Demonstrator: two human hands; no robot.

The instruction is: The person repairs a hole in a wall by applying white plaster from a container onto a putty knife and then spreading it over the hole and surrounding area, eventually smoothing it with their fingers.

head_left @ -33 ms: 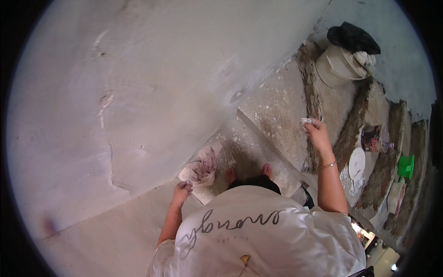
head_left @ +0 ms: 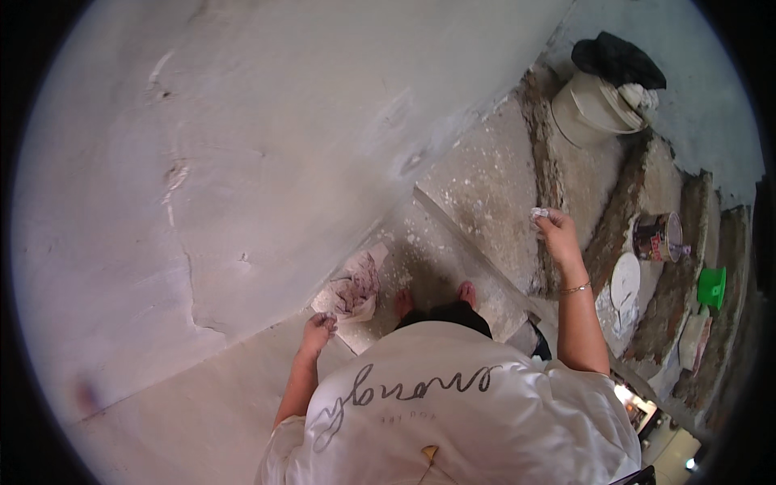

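My right hand point(head_left: 556, 233) is raised out to the right, above the bare steps. Its fingers pinch a small crumpled white wad point(head_left: 539, 213), which may be paper, cloth or plastic. Low on the left, close to the wall, is my left hand point(head_left: 320, 330) with its fingers curled together. Whitish smears mark those fingertips, and whatever they hold is too small to make out. Just beyond the left hand lies a crumpled bag point(head_left: 356, 287), pale with purplish parts, on the floor at the wall's foot.
A plastered wall point(head_left: 267, 162) with cracks fills the left. Rough steps point(head_left: 622, 194) run along the right. On them stand a white bucket point(head_left: 578, 113) topped by a black bag point(head_left: 618, 63), a dark printed tub point(head_left: 651, 237), a white lid point(head_left: 625, 279) and a green container point(head_left: 711, 288).
The view has shifted slightly, so the wall and steps sit a little differently in it. Both hands keep nearly the same pose, the right still pinching the white wad.
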